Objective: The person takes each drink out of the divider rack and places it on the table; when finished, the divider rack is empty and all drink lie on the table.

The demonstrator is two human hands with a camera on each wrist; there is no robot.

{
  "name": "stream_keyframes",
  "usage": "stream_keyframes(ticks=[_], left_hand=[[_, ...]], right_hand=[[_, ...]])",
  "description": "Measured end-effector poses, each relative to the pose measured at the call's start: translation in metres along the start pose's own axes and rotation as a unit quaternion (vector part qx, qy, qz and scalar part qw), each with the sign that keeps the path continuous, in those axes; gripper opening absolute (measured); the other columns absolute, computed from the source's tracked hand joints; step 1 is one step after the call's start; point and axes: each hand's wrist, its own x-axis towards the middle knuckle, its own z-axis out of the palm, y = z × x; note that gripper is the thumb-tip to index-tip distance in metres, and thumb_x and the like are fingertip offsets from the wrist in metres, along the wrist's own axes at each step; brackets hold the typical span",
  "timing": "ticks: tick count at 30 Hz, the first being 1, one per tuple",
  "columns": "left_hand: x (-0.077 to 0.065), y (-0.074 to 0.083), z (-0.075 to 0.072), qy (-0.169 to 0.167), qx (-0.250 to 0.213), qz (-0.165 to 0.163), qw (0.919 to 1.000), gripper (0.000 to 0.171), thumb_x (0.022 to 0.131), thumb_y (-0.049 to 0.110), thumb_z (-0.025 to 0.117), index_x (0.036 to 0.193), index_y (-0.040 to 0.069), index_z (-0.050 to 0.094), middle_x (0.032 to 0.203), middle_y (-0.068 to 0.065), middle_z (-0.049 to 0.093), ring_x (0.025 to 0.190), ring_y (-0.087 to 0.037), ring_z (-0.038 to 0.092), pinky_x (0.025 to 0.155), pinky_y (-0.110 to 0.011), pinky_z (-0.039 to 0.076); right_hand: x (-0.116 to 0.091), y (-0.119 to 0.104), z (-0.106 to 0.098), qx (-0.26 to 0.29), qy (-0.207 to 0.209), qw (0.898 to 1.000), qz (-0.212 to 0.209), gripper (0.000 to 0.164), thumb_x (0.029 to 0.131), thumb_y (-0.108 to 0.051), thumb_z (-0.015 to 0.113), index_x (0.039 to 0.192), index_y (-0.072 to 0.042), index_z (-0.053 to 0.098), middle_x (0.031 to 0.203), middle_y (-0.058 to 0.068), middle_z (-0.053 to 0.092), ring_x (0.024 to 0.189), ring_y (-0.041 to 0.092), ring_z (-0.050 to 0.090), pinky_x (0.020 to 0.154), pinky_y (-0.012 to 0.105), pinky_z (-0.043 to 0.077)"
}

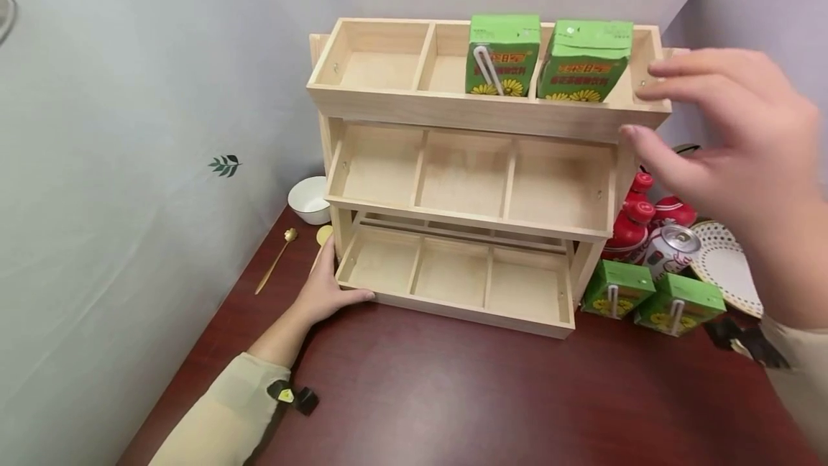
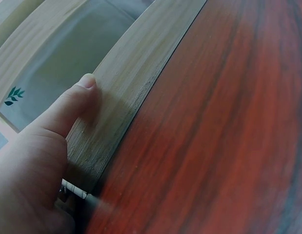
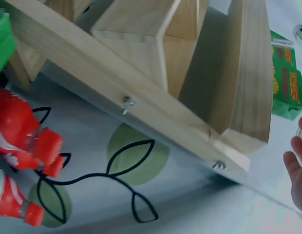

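Observation:
A three-tier wooden display rack [image 1: 453,110] stands on the table, each tier split into three compartments. My left hand [image 1: 323,291] grips its lower left corner. In the left wrist view the thumb [image 2: 68,105] lies on the bottom tier's front board; the other fingers are hidden there. Two green drink cartons stand upright in the top tier: one carton [image 1: 503,56] with a white straw in the middle compartment, another carton [image 1: 584,63] in the right one. My right hand [image 1: 737,121] is raised beside the top tier's right end, fingers and thumb spread apart, holding nothing.
Right of the rack are two more green cartons [image 1: 619,288], a soda can [image 1: 671,249], red bottles [image 1: 629,229] and a dotted plate [image 1: 724,265]. On the left lie a white bowl [image 1: 309,200] and a gold spoon [image 1: 274,265]. Pale fabric walls [image 1: 129,164] enclose the table.

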Motion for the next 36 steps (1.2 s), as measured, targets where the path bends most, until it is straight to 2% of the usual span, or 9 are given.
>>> stream_keyframes(ticks=[3, 6, 11, 13, 15, 22, 27, 31, 36], left_hand=[[0.000, 0.000, 0.000, -0.003, -0.009, 0.001, 1.0000, 0.123, 0.055, 0.014, 0.096, 0.152, 0.010, 0.020, 0.140, -0.024, 0.037, 0.122, -0.041, 0.044, 0.099, -0.051, 0.035], [0.000, 0.001, 0.000, -0.009, -0.009, -0.004, 0.9999, 0.123, 0.055, 0.016, 0.096, 0.152, 0.011, 0.020, 0.141, -0.024, 0.036, 0.123, -0.041, 0.044, 0.099, -0.050, 0.035], [-0.001, 0.001, -0.002, -0.002, 0.001, -0.003, 1.0000, 0.123, 0.054, 0.015, 0.096, 0.152, 0.010, 0.021, 0.140, -0.023, 0.038, 0.122, -0.040, 0.044, 0.099, -0.041, 0.036], [-0.001, 0.000, -0.003, 0.000, 0.003, -0.002, 1.0000, 0.124, 0.054, 0.015, 0.096, 0.152, 0.010, 0.021, 0.140, -0.022, 0.038, 0.122, -0.040, 0.044, 0.098, -0.039, 0.036], [-0.002, 0.000, -0.003, 0.000, 0.001, -0.003, 1.0000, 0.124, 0.054, 0.015, 0.097, 0.152, 0.009, 0.021, 0.140, -0.023, 0.038, 0.122, -0.040, 0.044, 0.099, -0.038, 0.036], [-0.003, 0.000, 0.000, 0.000, 0.008, -0.004, 1.0000, 0.124, 0.054, 0.017, 0.097, 0.152, 0.011, 0.021, 0.140, -0.021, 0.038, 0.124, -0.038, 0.043, 0.100, -0.032, 0.035], [-0.002, 0.001, 0.003, 0.002, 0.006, 0.003, 1.0000, 0.124, 0.054, 0.018, 0.097, 0.152, 0.010, 0.021, 0.140, -0.021, 0.038, 0.124, -0.038, 0.044, 0.100, -0.034, 0.036], [-0.002, 0.002, 0.004, 0.003, 0.011, 0.004, 0.9999, 0.124, 0.054, 0.019, 0.097, 0.151, 0.009, 0.021, 0.140, -0.020, 0.039, 0.123, -0.038, 0.044, 0.100, -0.036, 0.036], [-0.002, 0.002, 0.003, 0.004, 0.011, 0.004, 0.9999, 0.124, 0.054, 0.018, 0.097, 0.152, 0.009, 0.021, 0.140, -0.020, 0.039, 0.123, -0.038, 0.044, 0.100, -0.039, 0.035]], right_hand=[[0.012, 0.002, 0.009, -0.016, -0.001, 1.000, -0.007, 0.045, 0.075, -0.044, 0.069, 0.094, -0.003, 0.075, 0.109, 0.007, 0.071, 0.107, 0.032, 0.059, 0.097, 0.034, 0.041], [0.023, -0.002, 0.020, -0.009, -0.002, 0.999, -0.031, 0.037, 0.074, -0.037, 0.070, 0.091, -0.004, 0.074, 0.115, 0.007, 0.068, 0.110, 0.034, 0.057, 0.098, 0.039, 0.039], [0.040, -0.015, 0.041, -0.008, -0.041, 0.991, -0.130, 0.028, 0.072, -0.017, 0.074, 0.096, -0.003, 0.069, 0.117, 0.018, 0.063, 0.108, 0.040, 0.054, 0.099, 0.046, 0.036], [0.046, -0.019, 0.048, -0.036, -0.054, 0.985, -0.162, 0.029, 0.075, -0.015, 0.072, 0.101, -0.003, 0.067, 0.116, 0.019, 0.062, 0.109, 0.041, 0.053, 0.101, 0.049, 0.035], [0.051, -0.023, 0.054, -0.061, -0.059, 0.981, -0.175, 0.030, 0.077, -0.016, 0.071, 0.104, -0.004, 0.066, 0.116, 0.019, 0.062, 0.108, 0.041, 0.053, 0.100, 0.049, 0.036], [0.066, -0.026, 0.068, -0.114, -0.092, 0.972, -0.186, 0.035, 0.084, -0.024, 0.066, 0.112, -0.003, 0.064, 0.118, 0.019, 0.061, 0.115, 0.040, 0.050, 0.104, 0.041, 0.036], [0.071, -0.022, 0.071, -0.153, -0.125, 0.962, -0.190, 0.035, 0.089, -0.026, 0.060, 0.116, -0.003, 0.063, 0.116, 0.018, 0.063, 0.118, 0.039, 0.050, 0.104, 0.043, 0.036], [0.069, -0.021, 0.072, -0.171, -0.161, 0.960, -0.151, 0.035, 0.091, -0.026, 0.059, 0.120, -0.007, 0.063, 0.117, 0.013, 0.064, 0.111, 0.038, 0.054, 0.091, 0.052, 0.044], [0.068, -0.022, 0.073, -0.174, -0.174, 0.964, -0.104, 0.034, 0.092, -0.025, 0.060, 0.123, -0.012, 0.063, 0.121, 0.007, 0.064, 0.109, 0.036, 0.057, 0.082, 0.056, 0.045]])
